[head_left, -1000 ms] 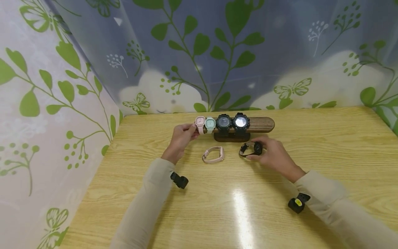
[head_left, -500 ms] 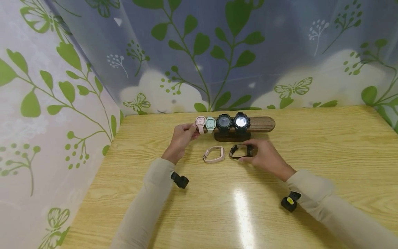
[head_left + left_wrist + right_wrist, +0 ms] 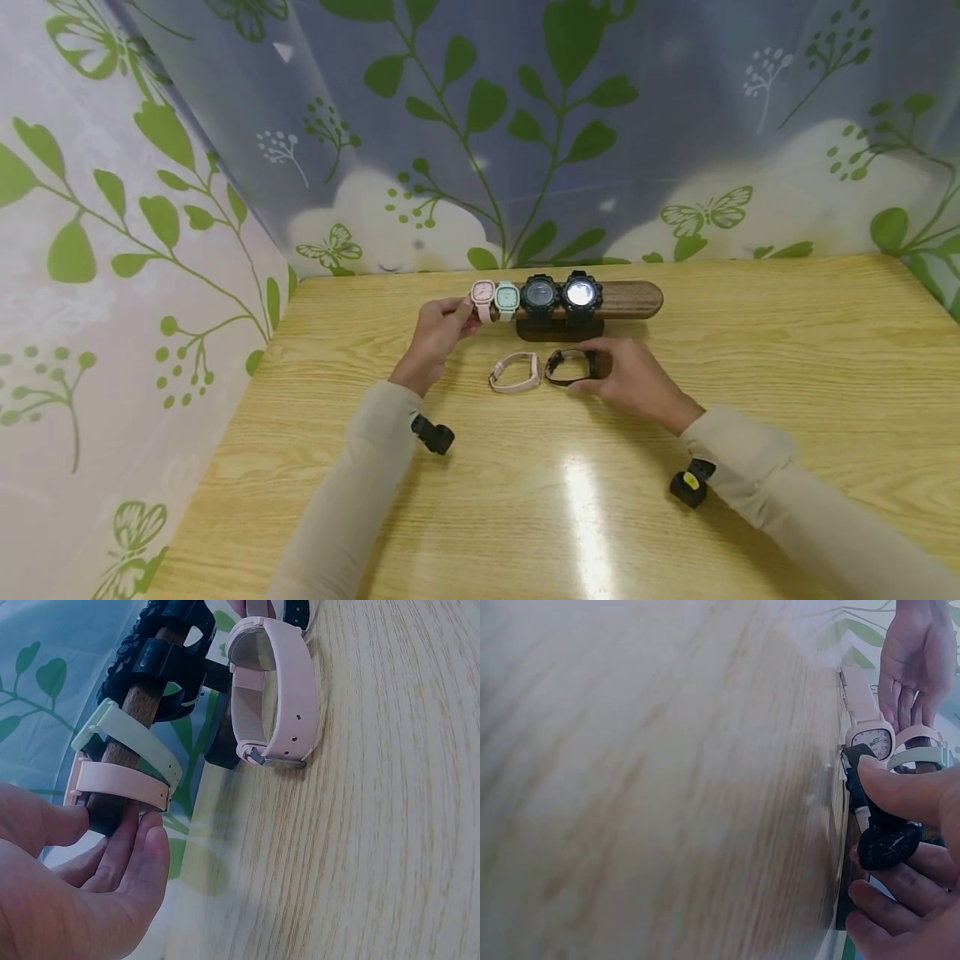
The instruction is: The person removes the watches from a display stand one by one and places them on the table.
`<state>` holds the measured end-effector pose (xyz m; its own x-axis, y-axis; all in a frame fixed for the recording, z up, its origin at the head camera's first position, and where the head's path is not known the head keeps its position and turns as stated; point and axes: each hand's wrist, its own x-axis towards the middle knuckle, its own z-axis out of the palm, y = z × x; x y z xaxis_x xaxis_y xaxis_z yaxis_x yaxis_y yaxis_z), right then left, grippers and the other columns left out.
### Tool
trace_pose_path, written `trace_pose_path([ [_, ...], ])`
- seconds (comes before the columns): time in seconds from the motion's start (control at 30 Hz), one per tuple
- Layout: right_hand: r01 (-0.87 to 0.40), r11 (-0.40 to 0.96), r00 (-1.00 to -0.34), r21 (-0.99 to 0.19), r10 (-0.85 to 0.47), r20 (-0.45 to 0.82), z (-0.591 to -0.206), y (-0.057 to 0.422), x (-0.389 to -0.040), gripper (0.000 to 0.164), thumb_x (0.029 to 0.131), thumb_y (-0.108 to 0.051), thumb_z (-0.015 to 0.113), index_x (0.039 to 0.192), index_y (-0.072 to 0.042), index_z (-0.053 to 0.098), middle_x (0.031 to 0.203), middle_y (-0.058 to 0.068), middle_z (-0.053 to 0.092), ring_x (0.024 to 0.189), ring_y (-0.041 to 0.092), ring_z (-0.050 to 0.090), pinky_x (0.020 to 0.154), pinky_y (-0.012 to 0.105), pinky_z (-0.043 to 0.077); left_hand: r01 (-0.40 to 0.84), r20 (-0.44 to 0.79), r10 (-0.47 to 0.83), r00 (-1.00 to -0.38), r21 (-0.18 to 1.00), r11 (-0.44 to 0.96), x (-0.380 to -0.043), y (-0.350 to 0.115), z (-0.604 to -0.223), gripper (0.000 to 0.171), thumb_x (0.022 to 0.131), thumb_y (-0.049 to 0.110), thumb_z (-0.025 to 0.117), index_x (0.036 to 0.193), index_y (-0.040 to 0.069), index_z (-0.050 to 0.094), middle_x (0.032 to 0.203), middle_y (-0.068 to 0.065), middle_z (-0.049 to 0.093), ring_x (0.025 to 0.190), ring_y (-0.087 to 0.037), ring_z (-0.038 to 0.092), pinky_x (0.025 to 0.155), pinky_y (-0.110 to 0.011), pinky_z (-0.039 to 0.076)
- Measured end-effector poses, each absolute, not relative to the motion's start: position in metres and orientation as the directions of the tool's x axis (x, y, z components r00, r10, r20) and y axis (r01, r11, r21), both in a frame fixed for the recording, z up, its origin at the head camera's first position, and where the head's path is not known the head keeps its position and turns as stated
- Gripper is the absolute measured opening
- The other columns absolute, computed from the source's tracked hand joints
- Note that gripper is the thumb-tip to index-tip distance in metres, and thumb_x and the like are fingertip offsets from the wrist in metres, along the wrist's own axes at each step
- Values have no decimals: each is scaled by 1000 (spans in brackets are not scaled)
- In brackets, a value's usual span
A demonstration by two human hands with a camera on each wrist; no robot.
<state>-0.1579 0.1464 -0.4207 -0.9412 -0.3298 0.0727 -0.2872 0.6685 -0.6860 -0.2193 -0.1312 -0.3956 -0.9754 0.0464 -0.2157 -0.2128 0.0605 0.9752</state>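
Note:
My left hand (image 3: 438, 333) grips the left end of a wooden watch stand (image 3: 632, 300), thumb beside the pink watch (image 3: 483, 292) there and fingers under the bar. To its right on the bar sit a mint green watch (image 3: 507, 297) and two bulky black watches (image 3: 540, 294). In front of the stand, my right hand (image 3: 633, 377) pinches a slim black watch (image 3: 889, 846) between thumb and fingers, its strap buckled in a loop. Just left of it, a second pink watch (image 3: 292, 697) stands on its side on the table, strap fastened.
The light wood table (image 3: 495, 500) runs back to a wall covering (image 3: 675, 125) printed with leaves and butterflies. Another printed wall (image 3: 112, 292) borders the left side. The bar's right end has bare wood beyond the black watches.
My right hand has moved left with the slim black watch, bringing it close beside the loose pink watch. The watch has turned, its face now hidden from the head view. My left hand stays put.

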Motion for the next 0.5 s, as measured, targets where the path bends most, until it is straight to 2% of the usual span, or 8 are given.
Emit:
trace_pose_path([
  [0.13, -289, 666, -938, -688, -340, 66, -422, 145, -158, 59, 80, -19, 89, 129, 6, 65, 117, 27, 68, 49, 9, 23, 76, 40, 46, -219, -221, 43, -974, 974, 60, -219, -131, -395, 36, 108, 16, 51, 136, -7, 57, 118, -23, 64, 117, -36, 62, 104, -42, 51],
  [0.17, -294, 669, -937, -683, -341, 69, -422, 145, -159, 60, 80, -19, 89, 129, 6, 65, 123, 27, 66, 51, 10, 26, 76, 40, 45, -220, -223, 44, -974, 974, 58, -219, -131, -396, 36, 108, 16, 51, 135, -7, 57, 119, -23, 64, 117, -35, 62, 104, -43, 51],
  [0.3, -286, 680, -939, -675, -339, 56, -424, 144, -159, 61, 79, -20, 90, 129, 6, 65, 126, 26, 65, 63, 16, 45, 78, 41, 47, -219, -222, 46, -974, 974, 52, -219, -131, -396, 36, 108, 15, 51, 135, -7, 57, 122, -26, 63, 116, -35, 62, 104, -43, 51],
  [0.4, -290, 684, -939, -669, -337, 62, -425, 144, -159, 61, 79, -21, 90, 129, 6, 66, 126, 26, 65, 87, 27, 61, 87, 46, 53, -220, -222, 47, -974, 974, 53, -220, -131, -397, 36, 108, 16, 51, 136, -7, 57, 121, -25, 63, 115, -35, 62, 104, -44, 51],
  [0.5, -287, 686, -940, -669, -334, 61, -426, 145, -159, 63, 78, -21, 91, 129, 6, 65, 127, 26, 65, 111, 36, 63, 98, 55, 52, -221, -223, 41, -974, 974, 55, -220, -131, -396, 36, 108, 16, 51, 135, -7, 58, 117, -21, 65, 113, -32, 63, 104, -43, 52],
])
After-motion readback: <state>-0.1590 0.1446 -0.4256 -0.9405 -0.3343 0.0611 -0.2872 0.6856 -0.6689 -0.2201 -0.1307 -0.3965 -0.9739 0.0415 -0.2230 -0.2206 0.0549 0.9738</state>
